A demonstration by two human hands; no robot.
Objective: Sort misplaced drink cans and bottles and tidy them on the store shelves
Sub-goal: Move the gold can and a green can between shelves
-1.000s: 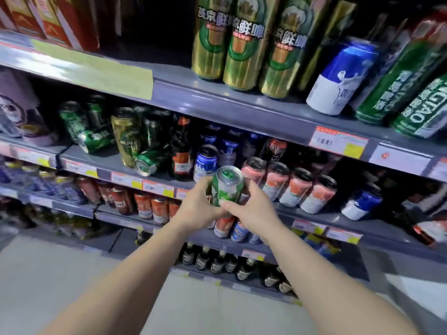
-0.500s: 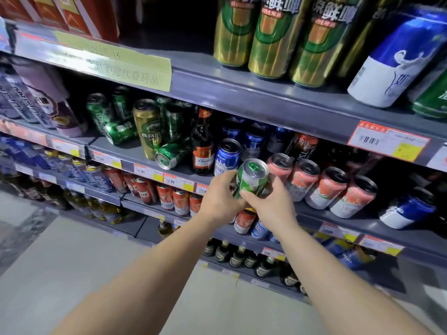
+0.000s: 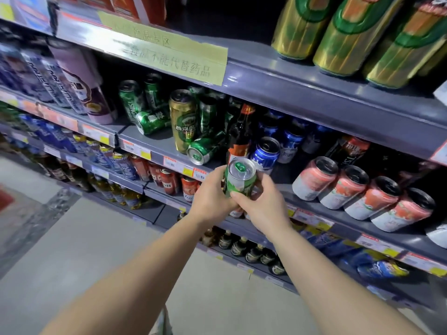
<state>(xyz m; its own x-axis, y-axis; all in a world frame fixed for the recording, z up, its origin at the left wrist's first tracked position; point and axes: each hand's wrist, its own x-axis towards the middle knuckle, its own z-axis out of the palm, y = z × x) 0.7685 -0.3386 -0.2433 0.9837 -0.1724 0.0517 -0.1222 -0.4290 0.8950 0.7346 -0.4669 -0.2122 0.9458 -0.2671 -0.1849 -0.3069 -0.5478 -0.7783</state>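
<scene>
A small green can [image 3: 240, 178] with a silver top and green tab is held upright in front of the middle shelf [image 3: 154, 143]. My left hand [image 3: 211, 197] grips its left side and my right hand [image 3: 261, 204] grips its right side and bottom. Just behind it stand a dark glass bottle [image 3: 239, 134] and a blue can [image 3: 264, 154]. To the left on the same shelf a tall gold can [image 3: 183, 120] stands among green cans, two of them lying on their sides [image 3: 204, 148] [image 3: 151, 121].
Pink-and-white cans [image 3: 358, 191] lean in a row at the right of the middle shelf. Large gold cans [image 3: 348, 35] fill the top shelf. Red cans [image 3: 169, 180] and dark bottles [image 3: 251, 252] sit on lower shelves. Grey floor [image 3: 96, 250] lies to the left.
The view has shifted closer and to the left along the shelves. Both hands keep holding the green can in front of the middle shelf.
</scene>
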